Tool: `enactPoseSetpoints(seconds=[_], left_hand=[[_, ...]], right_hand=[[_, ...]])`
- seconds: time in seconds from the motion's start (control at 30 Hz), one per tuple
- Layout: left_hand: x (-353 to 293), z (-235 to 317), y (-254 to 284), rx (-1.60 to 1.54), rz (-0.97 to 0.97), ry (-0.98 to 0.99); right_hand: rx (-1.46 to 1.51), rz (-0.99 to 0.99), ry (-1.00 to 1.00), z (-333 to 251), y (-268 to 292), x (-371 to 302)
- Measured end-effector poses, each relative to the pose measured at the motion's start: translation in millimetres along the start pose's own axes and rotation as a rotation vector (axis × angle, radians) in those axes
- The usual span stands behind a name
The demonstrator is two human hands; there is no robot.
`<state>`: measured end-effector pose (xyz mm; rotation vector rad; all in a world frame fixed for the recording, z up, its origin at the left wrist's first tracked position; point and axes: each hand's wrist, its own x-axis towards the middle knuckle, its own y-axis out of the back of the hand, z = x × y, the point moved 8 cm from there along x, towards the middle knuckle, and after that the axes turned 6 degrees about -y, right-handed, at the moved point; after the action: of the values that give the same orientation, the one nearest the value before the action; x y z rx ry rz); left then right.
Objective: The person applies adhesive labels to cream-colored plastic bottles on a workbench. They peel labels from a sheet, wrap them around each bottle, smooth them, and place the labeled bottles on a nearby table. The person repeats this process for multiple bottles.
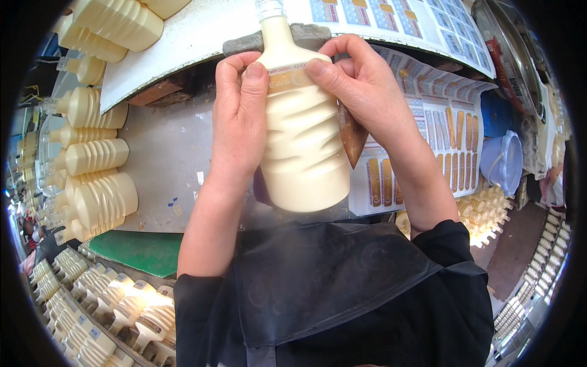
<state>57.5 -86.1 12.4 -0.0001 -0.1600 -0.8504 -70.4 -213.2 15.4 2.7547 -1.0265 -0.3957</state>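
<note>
A cream-coloured bottle [306, 153] with wavy ridges and a clear-topped neck lies in front of me, its base toward my body. Across its shoulder runs a gold-and-grey label strip [286, 81]. My left hand [240, 113] grips the bottle's left shoulder, thumb against the label's left end. On the opposite side my right hand [367, 88] has its thumb pressed on the strip's right part, fingers curled behind the shoulder. Behind the neck sits a rolled grey cloth [244, 44]. A brown pointed piece [353, 137] shows beside the bottle, below my right hand.
Sheets of gold and blue labels [449, 137] lie to the right, with more label sheets [367, 13] on the raised white board [208, 37]. Several cream bottles [98, 156] lie along the left. A pale blue bucket [502, 162] stands at right. Rows of bottles [122, 306] fill the lower left.
</note>
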Motion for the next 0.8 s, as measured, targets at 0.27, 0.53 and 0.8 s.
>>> enactPoseSetpoints(seconds=[0.27,0.53,0.8], left_hand=[[-2,11,1,0.1,0.01,0.022],[2,12,-4,0.175,0.027,0.004],[1,10,-2,0.181,0.016,-0.024]], right_hand=[[-0.024,0.008,0.004,0,1,1],[-0.026,0.012,-0.008,0,1,1],[-0.024,0.019,0.006,-2,0,1]])
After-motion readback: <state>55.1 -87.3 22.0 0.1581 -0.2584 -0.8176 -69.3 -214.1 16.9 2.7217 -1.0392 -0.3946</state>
